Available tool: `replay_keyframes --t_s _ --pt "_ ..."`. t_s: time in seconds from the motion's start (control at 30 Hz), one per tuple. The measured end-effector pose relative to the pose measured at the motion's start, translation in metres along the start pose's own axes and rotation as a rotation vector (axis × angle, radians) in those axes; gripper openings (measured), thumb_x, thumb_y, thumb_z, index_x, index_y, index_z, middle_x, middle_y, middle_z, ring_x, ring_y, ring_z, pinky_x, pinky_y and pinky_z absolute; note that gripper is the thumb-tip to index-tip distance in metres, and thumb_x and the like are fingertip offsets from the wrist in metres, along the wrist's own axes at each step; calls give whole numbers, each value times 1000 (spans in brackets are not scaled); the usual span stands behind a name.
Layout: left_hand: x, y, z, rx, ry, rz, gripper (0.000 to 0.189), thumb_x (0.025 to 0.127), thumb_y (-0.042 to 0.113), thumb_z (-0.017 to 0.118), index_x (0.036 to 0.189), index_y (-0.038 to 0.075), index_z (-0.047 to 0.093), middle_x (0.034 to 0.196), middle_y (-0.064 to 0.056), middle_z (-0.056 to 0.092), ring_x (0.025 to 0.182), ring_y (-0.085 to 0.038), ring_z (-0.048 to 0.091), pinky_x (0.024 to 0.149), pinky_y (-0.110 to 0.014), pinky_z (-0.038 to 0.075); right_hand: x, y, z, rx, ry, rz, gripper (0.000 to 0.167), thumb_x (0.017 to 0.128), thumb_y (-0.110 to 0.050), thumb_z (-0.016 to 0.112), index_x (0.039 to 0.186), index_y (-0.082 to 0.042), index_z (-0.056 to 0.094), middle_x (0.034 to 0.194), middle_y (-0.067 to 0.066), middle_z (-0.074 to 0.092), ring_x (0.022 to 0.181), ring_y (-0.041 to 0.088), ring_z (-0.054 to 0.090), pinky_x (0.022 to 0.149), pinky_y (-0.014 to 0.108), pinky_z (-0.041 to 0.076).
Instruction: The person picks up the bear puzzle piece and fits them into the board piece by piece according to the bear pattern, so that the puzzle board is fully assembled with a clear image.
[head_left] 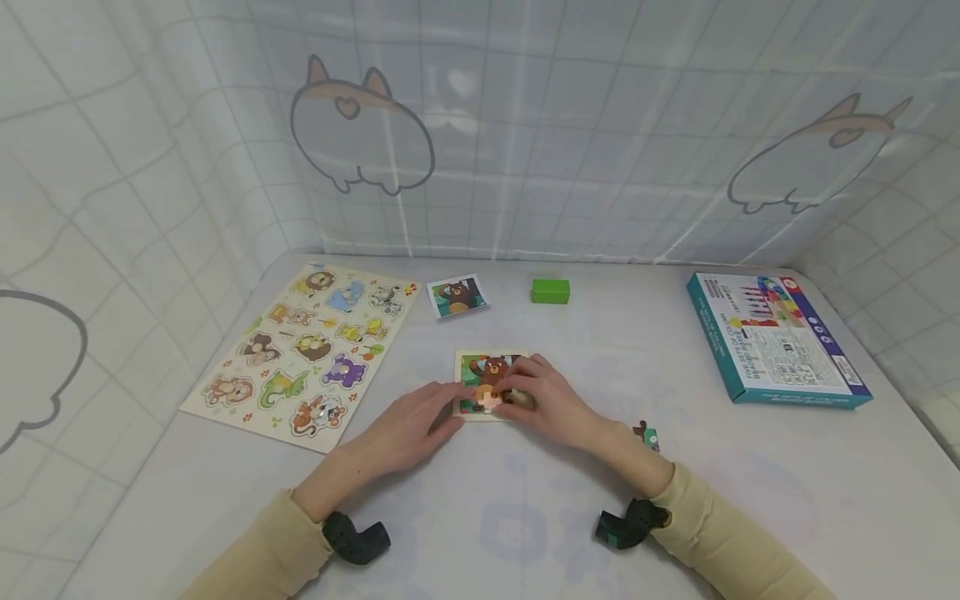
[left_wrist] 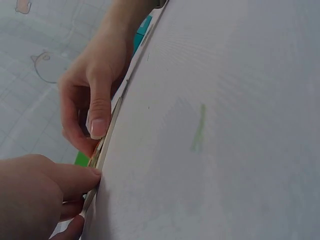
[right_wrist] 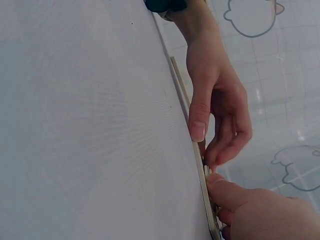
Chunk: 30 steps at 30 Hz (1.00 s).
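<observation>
A small wooden bear puzzle (head_left: 493, 367) lies flat on the table in its pale frame, partly covered by both hands. My left hand (head_left: 412, 427) rests at its left side in the head view, fingertips on the picture and thumb at the near edge. From the right, my right hand (head_left: 551, 402) pinches a puzzle piece (head_left: 491, 398) at the lower middle of the picture, low over the board. In the right wrist view, my right thumb (right_wrist: 227, 192) lies along the board's edge. Near the right forearm sits a loose puzzle piece (head_left: 648, 437), partly hidden.
On the left lies an animal peg board (head_left: 300, 358) full of pieces. Behind the puzzle are a bear picture card (head_left: 457, 296) and a green block (head_left: 551, 291). A teal-edged box (head_left: 780, 337) lies at the right, with a patterned curtain (head_left: 562, 150) at the back.
</observation>
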<state>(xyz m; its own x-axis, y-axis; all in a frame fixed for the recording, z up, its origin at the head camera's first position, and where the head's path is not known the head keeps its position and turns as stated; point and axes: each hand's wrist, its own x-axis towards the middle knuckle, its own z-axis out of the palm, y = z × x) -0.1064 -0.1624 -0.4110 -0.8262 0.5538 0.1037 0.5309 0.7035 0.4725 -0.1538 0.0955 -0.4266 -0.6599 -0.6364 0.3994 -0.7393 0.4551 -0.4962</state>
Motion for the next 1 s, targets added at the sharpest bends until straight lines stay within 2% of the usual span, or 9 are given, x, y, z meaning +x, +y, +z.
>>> replay_keyframes --t_s 0.1,0.3,0.53,0.77,0.9,1.0 --pt "0 -1 -1 10 -13 24 41 102 25 58 143 23 54 138 -6 60 127 -23 58 104 -44 51 0 -1 1 2 16 -10 21 86 -26 80 101 -13 75 100 -3 63 92 12 48 77 28 47" --pt "2 -1 -1 107 -71 94 41 104 24 55 145 25 55 146 -3 53 136 -23 49 111 -44 46 0 -1 1 4 18 -2 19 86 -25 80 101 -13 75 100 -3 63 92 12 48 77 28 46" --pt "3 2 0 124 -92 73 41 103 24 56 144 23 56 147 -1 51 137 -22 47 109 -43 48 1 0 -3 0 -8 62 15 84 -25 82 96 -16 78 98 -5 63 90 11 47 75 28 47" --pt "4 8 4 111 -73 128 42 104 20 55 145 12 54 154 2 46 144 -19 41 116 -39 40 1 3 -8 20 -32 97 8 85 -19 81 92 -15 77 96 -5 63 88 12 47 75 29 45" --pt "3 8 5 63 -72 96 41 104 20 54 145 15 54 153 2 48 142 -19 43 115 -40 41 1 5 -9 22 -26 94 7 85 -18 81 91 -15 77 96 -4 63 89 13 48 77 30 46" --pt "5 10 5 75 -82 88 43 104 20 54 147 20 52 151 0 49 141 -20 45 113 -42 44 1 5 -9 25 -24 89 6 85 -17 81 90 -16 77 95 -4 63 88 13 48 76 30 46"
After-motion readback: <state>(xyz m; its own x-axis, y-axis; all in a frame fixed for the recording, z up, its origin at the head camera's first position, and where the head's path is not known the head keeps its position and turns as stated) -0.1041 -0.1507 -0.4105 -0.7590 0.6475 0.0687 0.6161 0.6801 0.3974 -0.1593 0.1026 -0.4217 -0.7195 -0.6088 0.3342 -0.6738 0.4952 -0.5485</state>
